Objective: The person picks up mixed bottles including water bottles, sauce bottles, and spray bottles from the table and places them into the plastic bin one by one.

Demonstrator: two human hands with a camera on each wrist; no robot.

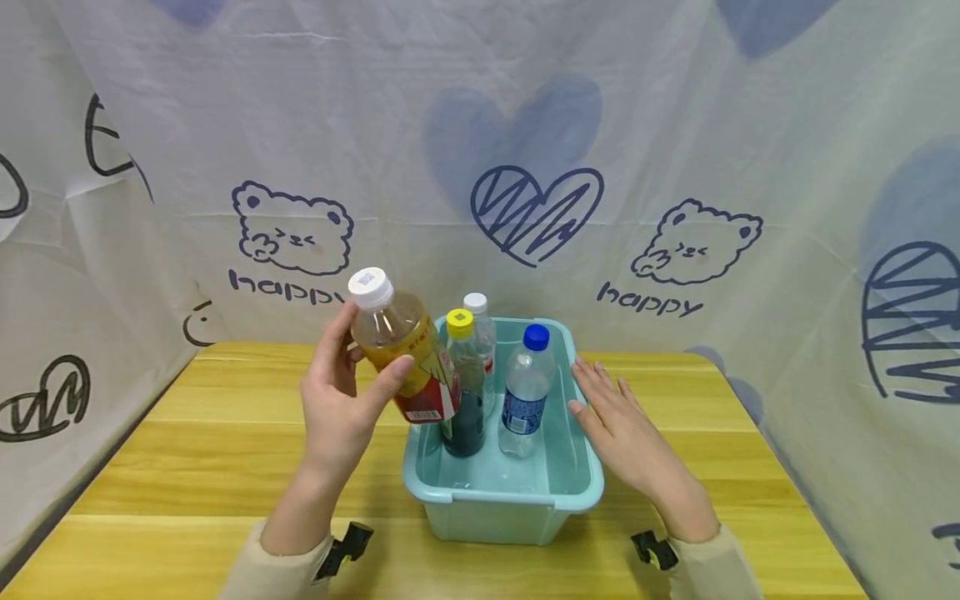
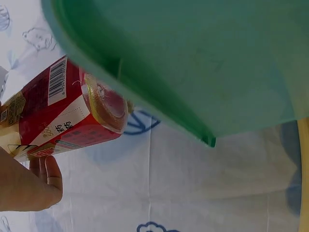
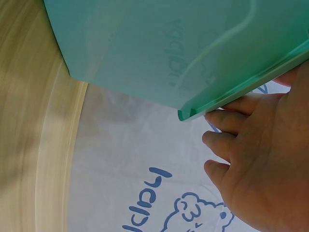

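Note:
My left hand grips a tilted drink bottle with a white cap and a red and yellow label. It is raised above the left rim of a light teal plastic bin; the left wrist view shows the bottle's base beside the bin's wall. Inside the bin stand a yellow-capped bottle of dark liquid, a clear bottle with a white cap and a clear blue-capped bottle. With fingers extended, my right hand rests against the bin's right rim.
The bin sits on a wood-grain table. Behind and at both sides hangs a pale cloth with bear and heart drawings. Dark wrist straps are on both sleeves.

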